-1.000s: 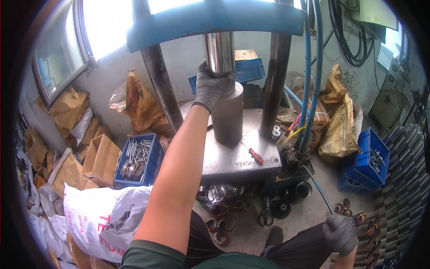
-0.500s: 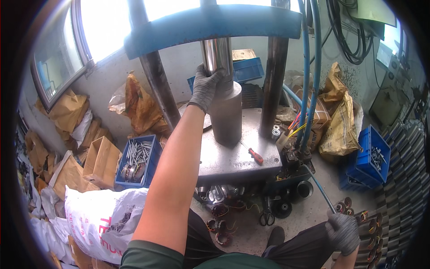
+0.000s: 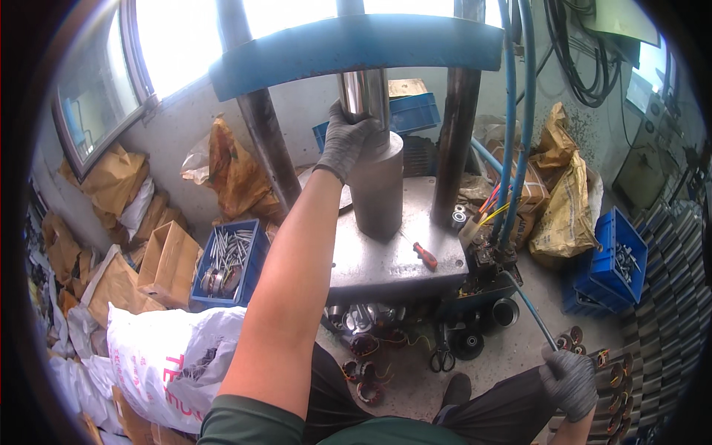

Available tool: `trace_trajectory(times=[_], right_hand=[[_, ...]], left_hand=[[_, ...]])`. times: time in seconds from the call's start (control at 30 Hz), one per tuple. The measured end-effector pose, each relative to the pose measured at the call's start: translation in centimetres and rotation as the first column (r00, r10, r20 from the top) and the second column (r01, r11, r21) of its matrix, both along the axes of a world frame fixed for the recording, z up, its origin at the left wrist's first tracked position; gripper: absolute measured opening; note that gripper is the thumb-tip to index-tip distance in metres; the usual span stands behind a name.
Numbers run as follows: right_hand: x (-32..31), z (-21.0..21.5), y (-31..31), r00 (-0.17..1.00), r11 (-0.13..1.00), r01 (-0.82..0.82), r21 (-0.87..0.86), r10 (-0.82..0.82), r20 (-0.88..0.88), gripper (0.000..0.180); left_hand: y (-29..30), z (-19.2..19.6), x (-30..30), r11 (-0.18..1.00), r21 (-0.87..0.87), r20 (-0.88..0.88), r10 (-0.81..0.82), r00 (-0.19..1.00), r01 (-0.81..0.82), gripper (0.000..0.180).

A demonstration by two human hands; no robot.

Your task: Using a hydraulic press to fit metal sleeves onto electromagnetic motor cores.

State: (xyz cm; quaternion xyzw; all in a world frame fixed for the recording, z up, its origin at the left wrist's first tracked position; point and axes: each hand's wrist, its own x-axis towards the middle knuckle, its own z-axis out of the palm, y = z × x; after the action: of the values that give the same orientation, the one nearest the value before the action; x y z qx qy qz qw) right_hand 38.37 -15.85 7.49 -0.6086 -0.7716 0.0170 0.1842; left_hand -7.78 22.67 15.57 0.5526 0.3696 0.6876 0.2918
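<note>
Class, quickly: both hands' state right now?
Left hand: curled against the polished steel cylinder; full grip cannot be told.
Right hand: closed around the slim blue-grey metal lever.

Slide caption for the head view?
Gloved left hand at a shiny shaft above a gray cylinder; right hand gripping a lever.

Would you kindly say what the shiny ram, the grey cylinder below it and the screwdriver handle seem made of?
Shiny ram: likely polished steel; bright reflections.
Grey cylinder: probably matte steel; dull, even grey.
Screwdriver handle: perhaps plastic or rubber, finish unclear; solid red colour.
</note>
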Motion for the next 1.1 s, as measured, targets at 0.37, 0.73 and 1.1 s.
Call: trace_trajectory(times=[0.37, 0.73, 1.1], right_hand=[[0.1, 2.6, 1.0, 0.990, 0.985, -0.082, -0.154, 0.097, 0.098, 0.015], [1.2, 3.4, 2.3, 0.944, 0.886, -0.147, -0.441, 0.259, 0.205, 0.020], [1.1, 4.3, 2.5, 0.935, 0.872, -0.186, -0.453, 0.299, 0.192, 0.020]], left_hand=[[-1.4, 1.2, 0.8, 0.998, -0.053, -0.053, 0.032, 0.998, -0.035, 0.091], [-2.0, 1.7, 0.9, 0.984, -0.130, -0.077, 0.112, 0.991, -0.121, 0.077], [-1.6, 1.3, 0.6, 0.978, -0.141, -0.155, 0.131, 0.979, -0.154, 0.072]])
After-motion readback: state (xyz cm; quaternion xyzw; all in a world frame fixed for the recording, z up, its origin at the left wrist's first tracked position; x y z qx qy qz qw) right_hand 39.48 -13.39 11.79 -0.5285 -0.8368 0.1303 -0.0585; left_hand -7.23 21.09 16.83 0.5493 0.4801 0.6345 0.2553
